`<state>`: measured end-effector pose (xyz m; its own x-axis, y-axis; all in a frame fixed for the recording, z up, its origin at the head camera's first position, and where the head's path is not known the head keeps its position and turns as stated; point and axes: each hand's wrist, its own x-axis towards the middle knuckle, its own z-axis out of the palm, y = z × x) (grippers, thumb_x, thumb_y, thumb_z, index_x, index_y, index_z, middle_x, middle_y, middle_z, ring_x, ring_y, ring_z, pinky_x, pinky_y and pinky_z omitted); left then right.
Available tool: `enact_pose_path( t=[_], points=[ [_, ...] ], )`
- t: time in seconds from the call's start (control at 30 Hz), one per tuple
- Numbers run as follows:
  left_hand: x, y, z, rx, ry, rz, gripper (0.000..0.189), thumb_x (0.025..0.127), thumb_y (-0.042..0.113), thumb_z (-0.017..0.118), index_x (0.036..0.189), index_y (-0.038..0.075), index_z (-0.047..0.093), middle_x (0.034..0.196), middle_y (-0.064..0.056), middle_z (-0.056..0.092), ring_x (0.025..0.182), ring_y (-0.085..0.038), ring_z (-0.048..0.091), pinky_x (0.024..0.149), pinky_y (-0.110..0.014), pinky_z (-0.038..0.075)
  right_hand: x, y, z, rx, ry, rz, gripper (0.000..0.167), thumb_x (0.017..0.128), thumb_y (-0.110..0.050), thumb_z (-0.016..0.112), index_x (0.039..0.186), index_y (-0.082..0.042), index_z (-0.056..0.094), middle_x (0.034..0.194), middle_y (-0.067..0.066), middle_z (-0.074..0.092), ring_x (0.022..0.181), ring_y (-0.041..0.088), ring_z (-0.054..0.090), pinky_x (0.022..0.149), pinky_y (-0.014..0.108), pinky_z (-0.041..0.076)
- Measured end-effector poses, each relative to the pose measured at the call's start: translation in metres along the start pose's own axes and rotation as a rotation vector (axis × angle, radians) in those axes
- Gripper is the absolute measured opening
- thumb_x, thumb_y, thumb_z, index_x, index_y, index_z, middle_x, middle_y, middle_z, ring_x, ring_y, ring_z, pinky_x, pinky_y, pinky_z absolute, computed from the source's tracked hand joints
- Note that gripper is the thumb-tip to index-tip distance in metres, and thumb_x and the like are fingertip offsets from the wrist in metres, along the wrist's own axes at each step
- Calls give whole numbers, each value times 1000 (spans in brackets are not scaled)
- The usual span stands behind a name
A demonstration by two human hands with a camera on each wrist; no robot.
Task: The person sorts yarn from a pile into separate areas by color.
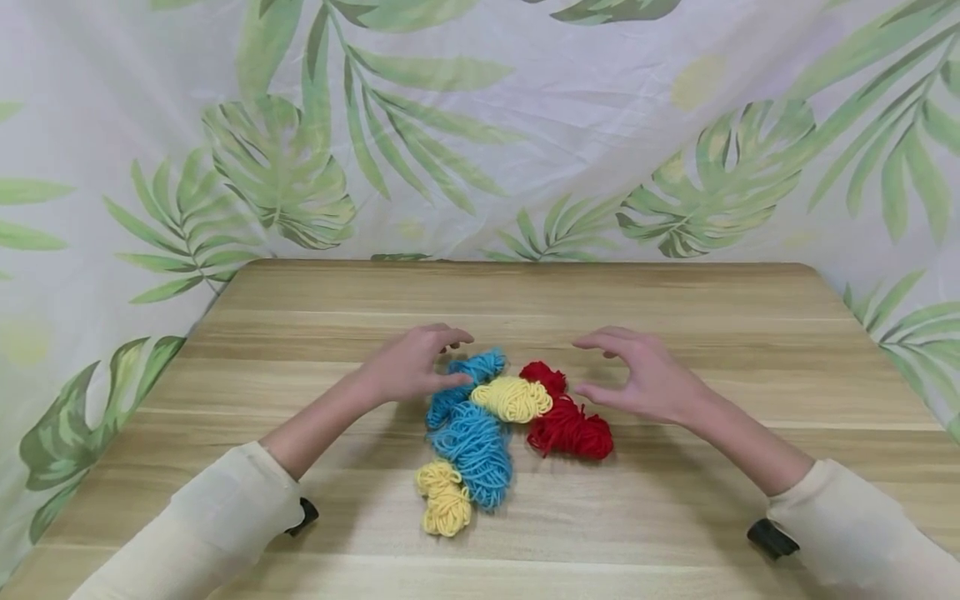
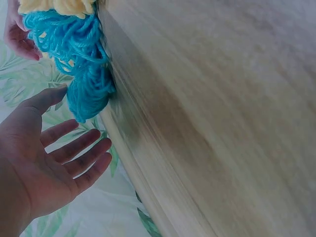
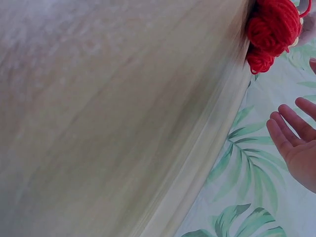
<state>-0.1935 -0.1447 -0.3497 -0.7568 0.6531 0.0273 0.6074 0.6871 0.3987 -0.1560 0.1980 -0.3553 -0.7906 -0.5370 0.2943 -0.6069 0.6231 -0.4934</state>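
Several small skeins of yarn lie bunched together in the head view. A blue skein (image 1: 476,454) is at the front, and another blue skein (image 1: 448,396) lies behind it at the left. One yellow skein (image 1: 513,399) sits in the middle, while a second yellow skein (image 1: 444,498) lies nearest me. Red yarn (image 1: 572,429) forms the right side. My left hand (image 1: 416,364) hovers at the rear blue skein, fingers loosely bent, gripping nothing; the left wrist view shows its spread fingers (image 2: 89,148). My right hand (image 1: 647,377) is held beside the red yarn, likewise holding nothing.
The yarn rests on a wood-grain table (image 1: 712,517) with a straight back edge. Behind it hangs a white cloth (image 1: 555,108) printed with green leaves. Dark straps (image 1: 772,539) show beneath the cream sleeves (image 1: 217,512).
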Motion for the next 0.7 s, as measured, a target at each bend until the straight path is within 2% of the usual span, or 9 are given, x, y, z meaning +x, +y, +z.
enact_pose_path(
  t=[0.17, 0.33, 0.4, 0.7],
  points=[
    [2, 1, 3, -11, -13, -14, 57, 94, 31, 78, 136, -3, 62, 124, -19, 70, 108, -31, 68, 89, -44, 57, 1, -1, 0, 14, -2, -11, 54, 84, -25, 86, 129, -2, 69, 124, 16, 72, 108, 36, 70, 87, 52, 59],
    [4, 1, 5, -41, -25, -34, 56, 93, 31, 79, 135, -3, 64, 114, -17, 72, 85, -20, 67, 75, -34, 56, 1, -1, 2, 24, -9, -30, 53, 84, -26, 86, 128, -1, 70, 121, 17, 73, 107, 35, 71, 86, 51, 59],
    [5, 1, 5, -57, -27, -38, 55, 92, 30, 80, 134, -4, 64, 111, -17, 72, 81, -18, 65, 71, -31, 55, 2, -1, 2, 31, -5, -40, 53, 84, -26, 87, 128, -1, 70, 120, 16, 73, 106, 34, 71, 85, 50, 59],
    [8, 1, 6, -120, -40, -37, 50, 91, 23, 81, 129, -5, 66, 108, -18, 73, 88, -22, 68, 75, -33, 57, 3, -5, 3, 74, -5, -49, 51, 83, -23, 87, 127, -3, 70, 117, 13, 74, 102, 31, 72, 83, 47, 60]
  ],
)
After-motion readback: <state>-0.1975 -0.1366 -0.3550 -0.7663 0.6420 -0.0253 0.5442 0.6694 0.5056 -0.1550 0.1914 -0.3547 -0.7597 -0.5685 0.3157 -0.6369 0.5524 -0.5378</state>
